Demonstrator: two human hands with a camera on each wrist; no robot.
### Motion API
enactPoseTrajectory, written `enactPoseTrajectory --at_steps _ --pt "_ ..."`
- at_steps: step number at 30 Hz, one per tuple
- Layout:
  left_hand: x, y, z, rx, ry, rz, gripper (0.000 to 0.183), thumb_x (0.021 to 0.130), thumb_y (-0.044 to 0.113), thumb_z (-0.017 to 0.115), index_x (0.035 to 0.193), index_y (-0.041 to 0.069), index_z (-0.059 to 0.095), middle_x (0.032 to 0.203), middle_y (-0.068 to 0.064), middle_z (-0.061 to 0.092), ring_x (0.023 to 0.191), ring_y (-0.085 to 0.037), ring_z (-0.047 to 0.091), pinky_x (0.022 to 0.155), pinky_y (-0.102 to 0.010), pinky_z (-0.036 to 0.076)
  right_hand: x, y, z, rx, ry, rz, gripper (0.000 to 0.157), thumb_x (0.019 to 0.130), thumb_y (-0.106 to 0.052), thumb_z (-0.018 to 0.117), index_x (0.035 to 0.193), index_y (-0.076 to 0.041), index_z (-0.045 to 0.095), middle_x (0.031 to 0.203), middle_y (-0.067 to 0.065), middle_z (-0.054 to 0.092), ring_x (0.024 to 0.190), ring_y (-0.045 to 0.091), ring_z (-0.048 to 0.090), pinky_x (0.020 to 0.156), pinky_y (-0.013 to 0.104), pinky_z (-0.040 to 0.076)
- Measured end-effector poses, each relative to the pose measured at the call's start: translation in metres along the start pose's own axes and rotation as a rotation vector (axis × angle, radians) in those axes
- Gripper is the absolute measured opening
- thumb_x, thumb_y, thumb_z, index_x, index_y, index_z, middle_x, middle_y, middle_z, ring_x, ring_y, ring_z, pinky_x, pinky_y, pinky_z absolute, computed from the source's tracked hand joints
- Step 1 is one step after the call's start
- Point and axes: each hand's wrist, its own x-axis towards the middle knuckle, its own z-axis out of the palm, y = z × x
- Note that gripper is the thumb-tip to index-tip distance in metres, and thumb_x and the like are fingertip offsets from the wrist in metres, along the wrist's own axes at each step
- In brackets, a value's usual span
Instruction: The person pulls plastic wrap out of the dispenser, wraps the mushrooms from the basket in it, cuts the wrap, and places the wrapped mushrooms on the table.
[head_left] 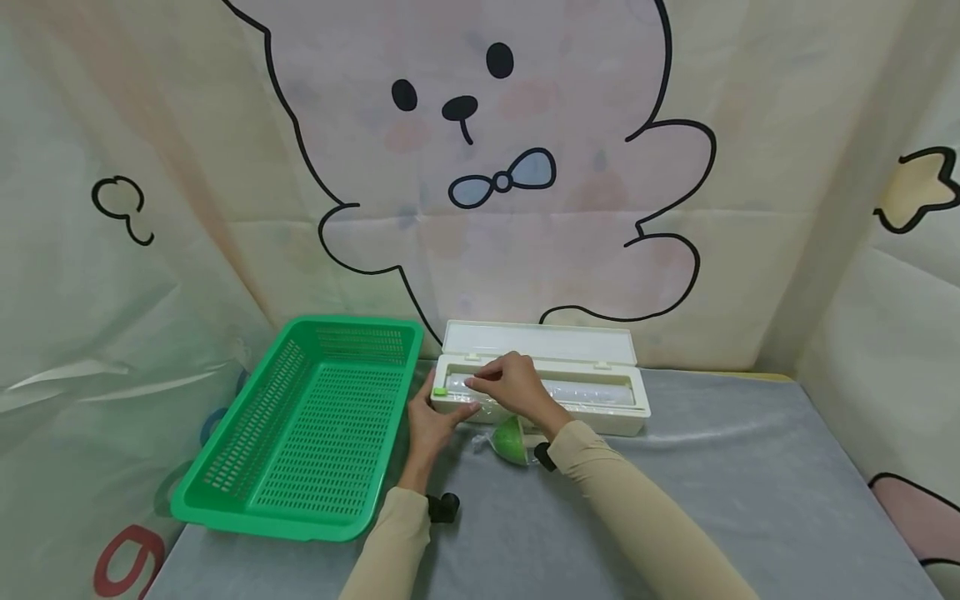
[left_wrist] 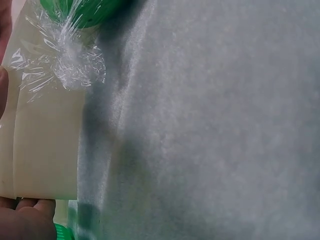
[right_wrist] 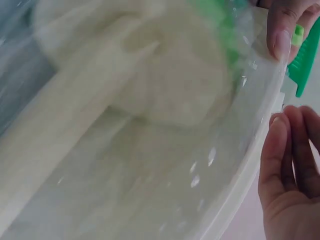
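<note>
Left hand grips one end of the white box on the surface; right hand, fingertips together, is over the film roll inside — pinching film, I cannot tell.

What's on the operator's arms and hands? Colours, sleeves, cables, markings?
Left hand and right hand: both ungloved. Plain beige fabric left sleeve and matching right sleeve, both reaching toward the wrist. Small black left wrist device, rounded at its end; similar black right wrist device, partly hidden. No cables or markings visible.
</note>
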Motion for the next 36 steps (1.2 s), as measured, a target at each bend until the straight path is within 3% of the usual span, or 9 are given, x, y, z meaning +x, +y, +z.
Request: enactPoseTrajectory --at_steps 3,7,11,17,25,30,32,36 --pt "-0.005 0.016 -0.002 -0.004 -0.017 0.004 0.087 0.075 -0.008 0.086 0.148 -0.015 0.038 0.147 -0.032 0.046 0.128 -0.045 0.052 0.102 -0.057 0.044 0.008 -0.006 0.008 0.003 -0.036 0.014 0.017 0.092 -0.025 0.078 0.097 -0.009 0.083 0.091 0.002 0.077 0.077 0.012 0.068 0.066 0.029 0.056" --pt "-0.008 0.023 -0.004 0.014 -0.028 0.028 0.084 0.077 -0.007 0.085 0.147 -0.014 0.040 0.144 -0.033 0.049 0.124 -0.045 0.055 0.098 -0.056 0.048 0.016 -0.012 0.017 -0.021 -0.047 0.005 0.016 0.092 -0.024 0.079 0.093 -0.009 0.083 0.085 0.001 0.076 0.071 0.011 0.064 0.061 0.028 0.051" --pt "-0.004 0.013 -0.002 0.014 -0.020 0.027 0.085 0.076 -0.009 0.085 0.148 -0.012 0.041 0.144 -0.031 0.049 0.123 -0.046 0.056 0.097 -0.061 0.047 0.021 -0.014 0.025 -0.055 -0.036 -0.009 0.017 0.089 -0.025 0.081 0.085 -0.008 0.083 0.076 0.000 0.075 0.063 0.010 0.058 0.055 0.026 0.045" --pt "0.003 -0.010 -0.001 0.025 0.001 0.049 0.088 0.074 -0.008 0.086 0.149 -0.009 0.040 0.148 -0.027 0.047 0.129 -0.041 0.053 0.100 -0.057 0.047 0.022 -0.015 0.034 -0.087 -0.028 0.028 0.027 0.089 -0.030 0.081 0.078 -0.006 0.082 0.065 0.002 0.072 0.053 0.010 0.052 0.047 0.025 0.039" --pt "0.006 -0.017 -0.002 0.027 0.001 0.036 0.086 0.074 -0.006 0.087 0.148 -0.009 0.042 0.148 -0.026 0.048 0.130 -0.040 0.053 0.101 -0.056 0.047 0.023 -0.020 0.041 -0.130 -0.011 0.083 0.040 0.085 -0.041 0.083 0.063 -0.008 0.077 0.044 -0.007 0.054 0.044 0.009 0.040 0.042 0.023 0.032" --pt "0.007 -0.017 -0.003 0.049 -0.001 0.055 0.085 0.075 -0.005 0.086 0.148 -0.011 0.042 0.148 -0.027 0.048 0.129 -0.040 0.053 0.101 -0.056 0.046 0.024 -0.020 0.045 -0.141 -0.002 0.109 0.045 0.084 -0.039 0.084 0.058 -0.005 0.073 0.041 -0.006 0.049 0.042 0.007 0.037 0.041 0.023 0.030" --pt "0.006 -0.016 -0.003 0.048 0.000 0.060 0.086 0.074 -0.007 0.086 0.147 -0.012 0.042 0.147 -0.028 0.048 0.127 -0.041 0.054 0.100 -0.056 0.047 0.023 -0.021 0.044 -0.130 -0.003 0.117 0.041 0.084 -0.035 0.085 0.059 -0.005 0.074 0.042 -0.006 0.051 0.042 0.008 0.038 0.041 0.024 0.031" --pt "-0.001 0.006 -0.003 0.025 -0.006 0.047 0.084 0.074 -0.011 0.083 0.146 -0.015 0.041 0.145 -0.032 0.047 0.125 -0.045 0.055 0.097 -0.057 0.048 0.024 -0.022 0.041 -0.139 -0.013 0.122 0.030 0.085 -0.029 0.085 0.066 -0.008 0.077 0.050 -0.004 0.060 0.048 0.012 0.047 0.044 0.025 0.035"
